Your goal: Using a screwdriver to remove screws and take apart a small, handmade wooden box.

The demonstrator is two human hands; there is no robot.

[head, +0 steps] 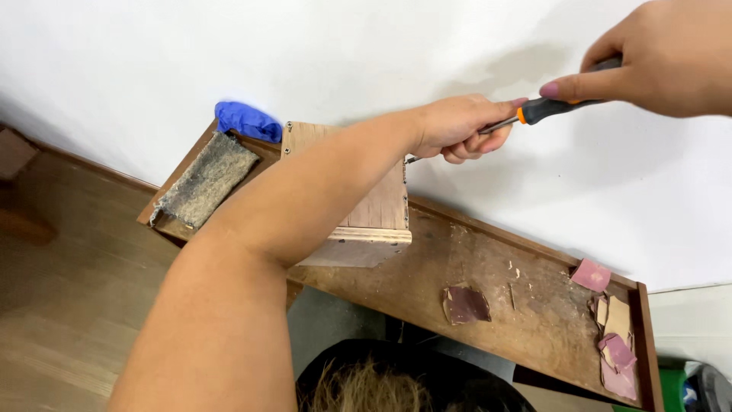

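Observation:
A small wooden box (pixel 377 210) stands on a worn wooden shelf (pixel 496 282) against a white wall. My left hand (pixel 457 126) reaches across the box and pinches the metal shaft of a screwdriver (pixel 549 108) near its tip, which meets the box's upper right corner. My right hand (pixel 656 57) grips the screwdriver's black and orange handle at the upper right. My left forearm hides much of the box's top.
A blue glove (pixel 248 120) and a grey felt pad (pixel 206 179) lie at the shelf's left end. Sandpaper scraps (pixel 465 304) and pinkish pieces (pixel 614 343) lie on the right. Wood floor is at the left. Hair shows at the bottom edge.

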